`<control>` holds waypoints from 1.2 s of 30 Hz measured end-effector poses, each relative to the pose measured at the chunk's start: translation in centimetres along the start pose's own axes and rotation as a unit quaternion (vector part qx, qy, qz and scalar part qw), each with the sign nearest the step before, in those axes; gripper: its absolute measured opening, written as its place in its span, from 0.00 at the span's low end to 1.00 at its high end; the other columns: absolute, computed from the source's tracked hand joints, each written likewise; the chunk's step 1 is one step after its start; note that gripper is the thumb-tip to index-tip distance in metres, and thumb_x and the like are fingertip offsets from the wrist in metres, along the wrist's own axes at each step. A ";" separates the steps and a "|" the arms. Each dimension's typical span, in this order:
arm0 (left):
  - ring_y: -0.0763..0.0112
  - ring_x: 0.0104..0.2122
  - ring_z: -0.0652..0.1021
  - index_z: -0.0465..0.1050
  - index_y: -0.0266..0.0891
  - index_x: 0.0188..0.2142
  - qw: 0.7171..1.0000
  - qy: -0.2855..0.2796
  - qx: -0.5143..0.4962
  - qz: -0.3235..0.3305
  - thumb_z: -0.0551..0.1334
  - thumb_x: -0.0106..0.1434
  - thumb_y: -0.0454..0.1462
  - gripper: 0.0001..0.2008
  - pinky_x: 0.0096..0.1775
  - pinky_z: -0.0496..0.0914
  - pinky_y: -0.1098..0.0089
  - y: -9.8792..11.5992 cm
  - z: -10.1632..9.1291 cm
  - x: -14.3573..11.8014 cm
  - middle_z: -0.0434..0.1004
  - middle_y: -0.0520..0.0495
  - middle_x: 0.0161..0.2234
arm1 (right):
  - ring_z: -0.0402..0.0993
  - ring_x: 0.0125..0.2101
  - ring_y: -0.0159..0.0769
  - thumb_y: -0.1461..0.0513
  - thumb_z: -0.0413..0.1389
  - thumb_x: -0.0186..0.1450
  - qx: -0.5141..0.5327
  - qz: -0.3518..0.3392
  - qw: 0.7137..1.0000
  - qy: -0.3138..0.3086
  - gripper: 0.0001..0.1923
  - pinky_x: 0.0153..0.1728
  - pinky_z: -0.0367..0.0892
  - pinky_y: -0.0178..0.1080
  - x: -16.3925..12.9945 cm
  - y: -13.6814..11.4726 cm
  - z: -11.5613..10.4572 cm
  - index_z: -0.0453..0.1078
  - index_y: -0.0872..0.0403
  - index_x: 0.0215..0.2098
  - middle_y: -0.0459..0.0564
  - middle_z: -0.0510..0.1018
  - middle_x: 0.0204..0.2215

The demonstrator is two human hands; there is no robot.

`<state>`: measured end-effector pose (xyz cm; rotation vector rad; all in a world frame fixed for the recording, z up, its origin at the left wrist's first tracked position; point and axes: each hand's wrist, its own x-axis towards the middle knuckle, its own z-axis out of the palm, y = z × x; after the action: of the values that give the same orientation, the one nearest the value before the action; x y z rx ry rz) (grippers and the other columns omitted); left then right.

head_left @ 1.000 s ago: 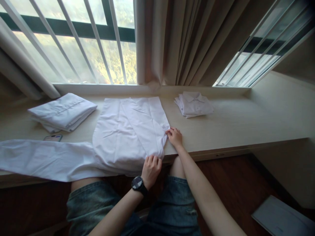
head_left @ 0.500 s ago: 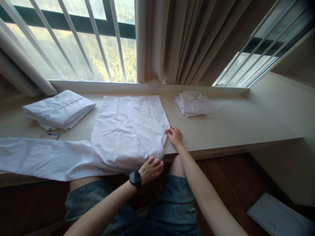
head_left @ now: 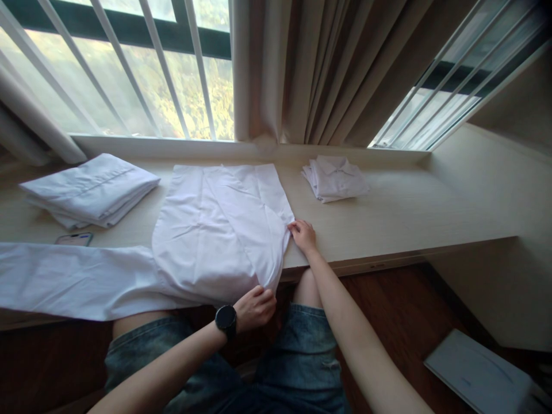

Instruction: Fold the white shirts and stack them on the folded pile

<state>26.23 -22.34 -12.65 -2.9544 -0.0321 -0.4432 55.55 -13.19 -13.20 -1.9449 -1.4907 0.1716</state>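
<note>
A white shirt (head_left: 219, 224) lies partly folded on the pale ledge in front of me, one sleeve (head_left: 77, 279) stretched out to the left along the front edge. My left hand (head_left: 256, 306), with a black watch on its wrist, pinches the shirt's near right corner, which hangs just over the edge. Farther up the right side, my right hand (head_left: 302, 234) grips the shirt's edge between thumb and fingers. The fabric between the two hands is drawn into slanting creases.
Folded white cloth (head_left: 92, 187) is stacked at the left, with a phone (head_left: 74, 239) near it. A smaller pile of folded shirts (head_left: 335, 178) sits right of the shirt. Curtains (head_left: 328, 75) and barred windows line the back. A light flat box (head_left: 478, 368) is on the floor at right.
My left hand has moved slightly left and down with the shirt's near corner, pulling creases into the fabric. My right hand keeps its grip. The whole view has shifted a little.
</note>
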 end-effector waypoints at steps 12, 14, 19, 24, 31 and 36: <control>0.62 0.49 0.73 0.75 0.41 0.53 0.994 0.024 -0.092 -0.048 0.59 0.67 0.38 0.15 0.50 0.65 0.60 -1.0 -2.9 -0.8 0.77 0.43 0.50 | 0.77 0.41 0.38 0.46 0.58 0.62 0.268 0.050 0.947 -0.170 0.21 0.48 0.70 0.41 1.6 1.7 -4.2 0.79 0.55 0.36 0.49 0.84 0.39; 0.59 0.56 0.71 0.72 0.43 0.58 0.984 0.039 -0.108 -0.137 0.58 0.67 0.39 0.20 0.56 0.63 0.57 -2.3 -3.7 0.5 0.74 0.42 0.57 | 0.77 0.45 0.38 0.46 0.58 0.62 0.278 0.033 0.936 -0.211 0.21 0.53 0.68 0.42 1.8 1.4 -4.9 0.79 0.53 0.39 0.50 0.83 0.44; 0.54 0.70 0.55 0.64 0.49 0.66 0.942 0.022 -0.063 -0.330 0.51 0.73 0.44 0.24 0.67 0.50 0.48 -8.5 -3.6 3.5 0.60 0.47 0.69 | 0.78 0.44 0.42 0.53 0.64 0.57 0.185 0.077 0.978 -0.062 0.21 0.49 0.71 0.43 0.9 0.2 -5.0 0.78 0.55 0.45 0.56 0.82 0.46; 0.50 0.70 0.56 0.61 0.47 0.68 0.913 -0.047 -0.054 -0.401 0.47 0.74 0.49 0.27 0.66 0.50 0.42 -12.8 -1.1 2.1 0.56 0.43 0.70 | 0.77 0.27 0.40 0.54 0.59 0.61 0.043 0.129 0.990 -0.027 0.10 0.36 0.71 0.40 -4.1 -2.3 -4.3 0.77 0.52 0.28 0.50 0.81 0.24; 0.51 0.70 0.55 0.63 0.41 0.67 0.903 -0.016 -0.049 -0.427 0.47 0.74 0.44 0.26 0.68 0.49 0.47 -12.9 0.6 0.7 0.57 0.42 0.70 | 0.80 0.32 0.42 0.53 0.56 0.67 -0.020 0.165 0.979 -0.119 0.14 0.33 0.66 0.37 -10.7 -8.3 -3.9 0.77 0.51 0.31 0.54 0.83 0.31; 0.46 0.69 0.55 0.70 0.39 0.62 0.888 0.035 -0.087 -0.451 0.52 0.71 0.40 0.23 0.67 0.52 0.48 -13.3 0.9 0.8 0.60 0.41 0.68 | 0.79 0.34 0.44 0.47 0.55 0.66 0.048 0.224 0.972 -0.044 0.18 0.36 0.68 0.40 -15.8 -9.6 -2.5 0.72 0.52 0.36 0.54 0.82 0.32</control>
<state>26.62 -9.05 -11.28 -2.8964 -1.4569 -0.6686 43.63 -27.23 -10.27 -2.1889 -1.0507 0.5235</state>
